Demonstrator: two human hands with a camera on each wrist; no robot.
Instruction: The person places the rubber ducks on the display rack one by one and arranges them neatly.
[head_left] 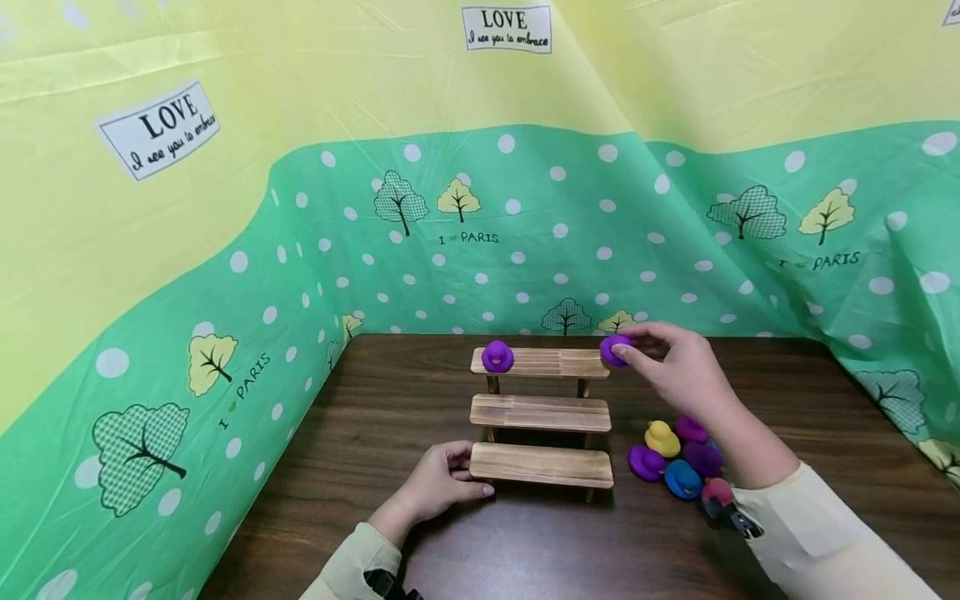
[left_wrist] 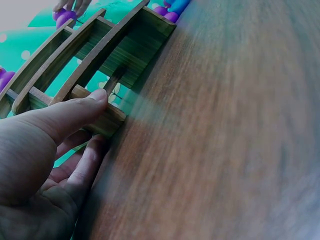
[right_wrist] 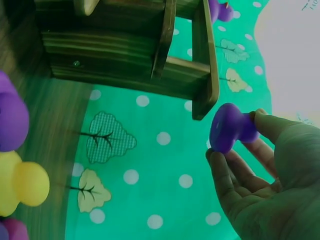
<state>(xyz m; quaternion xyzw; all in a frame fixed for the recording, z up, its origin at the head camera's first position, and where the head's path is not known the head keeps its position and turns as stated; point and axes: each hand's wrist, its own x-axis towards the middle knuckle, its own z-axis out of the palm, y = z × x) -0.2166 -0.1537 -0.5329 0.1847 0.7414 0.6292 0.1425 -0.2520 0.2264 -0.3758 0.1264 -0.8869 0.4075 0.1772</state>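
1. Sleeves, one pair, cream (head_left: 832, 533): mine, with a black strap (head_left: 386, 582) at the left wrist and another at the right.
2. Tabletop, dark brown wood grain (head_left: 525, 554): bears the stand and the loose ducks.
3. Left hand (head_left: 441, 485), mine: thumb and fingers nearly closed, pinching the left end of the stand at its lowest tier, thumb on the near side, fingers behind.
4. Three-tier wooden stand (head_left: 542, 465): light slats with rounded corners, stepped upward away from me, upright on the tabletop. The bottom and middle tiers bear nothing.
5. Toy ducks, one loose cluster, on the tabletop to the right of the stand: a pink duck (head_left: 717, 490), partly covered by my right wrist strap; a blue duck (head_left: 683, 481); a yellow duck (head_left: 662, 439); and several purple ducks (head_left: 647, 463), some partly hidden by my forearm.
6. Right hand (head_left: 681, 368), mine: fingers partly closed, thumb and fingertips pinching one item, the next listed.
7. Held purple duck (right_wrist: 227, 129): at the right end of the top tier; whether it touches the wood I cannot tell.
8. Perched purple duck (head_left: 497, 357): on the top tier, near its left end.
9. Cloth backdrop, green and yellow (head_left: 525, 183): white dots, printed trees, lettering "I PARIS" and "LOVE".
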